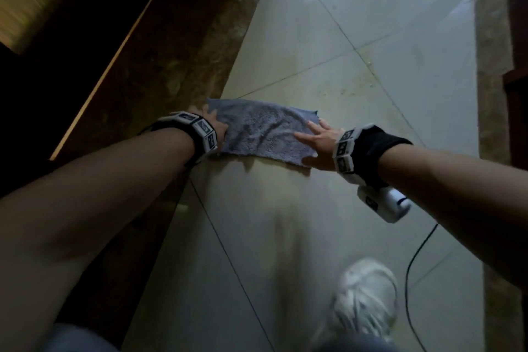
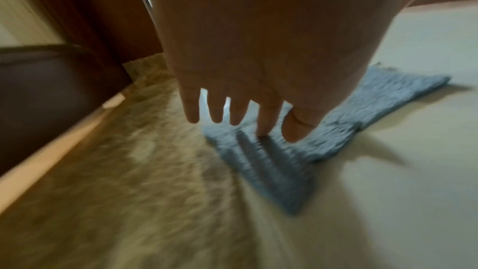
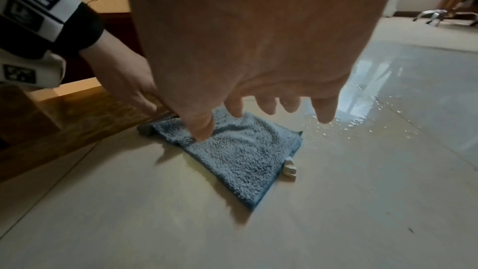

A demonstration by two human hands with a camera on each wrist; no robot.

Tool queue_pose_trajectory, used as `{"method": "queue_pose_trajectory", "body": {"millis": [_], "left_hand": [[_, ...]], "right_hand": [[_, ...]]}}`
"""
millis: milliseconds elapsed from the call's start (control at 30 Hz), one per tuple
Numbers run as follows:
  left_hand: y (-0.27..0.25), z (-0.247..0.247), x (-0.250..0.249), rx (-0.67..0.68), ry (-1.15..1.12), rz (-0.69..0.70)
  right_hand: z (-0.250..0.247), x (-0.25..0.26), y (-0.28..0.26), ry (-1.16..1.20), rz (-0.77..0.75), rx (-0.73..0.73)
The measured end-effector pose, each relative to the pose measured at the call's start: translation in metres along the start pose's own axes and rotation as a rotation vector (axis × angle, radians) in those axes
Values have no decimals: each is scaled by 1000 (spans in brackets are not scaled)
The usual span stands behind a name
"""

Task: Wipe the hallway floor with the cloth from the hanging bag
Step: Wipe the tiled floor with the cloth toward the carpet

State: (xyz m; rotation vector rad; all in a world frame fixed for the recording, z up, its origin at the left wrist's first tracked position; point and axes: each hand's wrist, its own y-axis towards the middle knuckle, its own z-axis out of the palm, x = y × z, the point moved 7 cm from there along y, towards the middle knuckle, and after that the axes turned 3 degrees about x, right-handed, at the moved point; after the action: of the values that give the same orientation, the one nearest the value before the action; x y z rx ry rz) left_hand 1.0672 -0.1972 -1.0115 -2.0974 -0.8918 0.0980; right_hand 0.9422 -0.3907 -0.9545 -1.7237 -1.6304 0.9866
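The left hand (image 1: 215, 126) and the right hand (image 1: 319, 140), fingers straight and spread, are laid on opposite ends of the blue cloth (image 1: 263, 130), apparently pressed flat, which is spread on the pale tiled floor (image 1: 371, 71) beside its brown marbled border (image 1: 183, 60).

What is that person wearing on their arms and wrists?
Both forearms are bare. Each wrist carries a black band ringed with white blocks printed with black square patterns: left wrist band, right wrist band. A white rounded camera unit with a thin black cable hangs under the right wrist.
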Motion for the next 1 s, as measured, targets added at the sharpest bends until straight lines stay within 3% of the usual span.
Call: {"method": "queue_pose_trajectory", "body": {"millis": [233, 367, 567, 800, 1000], "left_hand": [[4, -47, -33, -237, -129, 84], [8, -37, -31, -150, -237, 60], [21, -15, -28, -3, -270, 81], [37, -11, -34, -78, -301, 27], [67, -26, -23, -152, -278, 47]], "right_hand": [[4, 7, 37, 9, -89, -68], [1, 29, 62, 10, -143, -11], [-17, 44, 74, 152, -134, -50], [18, 51, 102, 345, -86, -104], [9, 37, 120, 448, 0, -170]]}}
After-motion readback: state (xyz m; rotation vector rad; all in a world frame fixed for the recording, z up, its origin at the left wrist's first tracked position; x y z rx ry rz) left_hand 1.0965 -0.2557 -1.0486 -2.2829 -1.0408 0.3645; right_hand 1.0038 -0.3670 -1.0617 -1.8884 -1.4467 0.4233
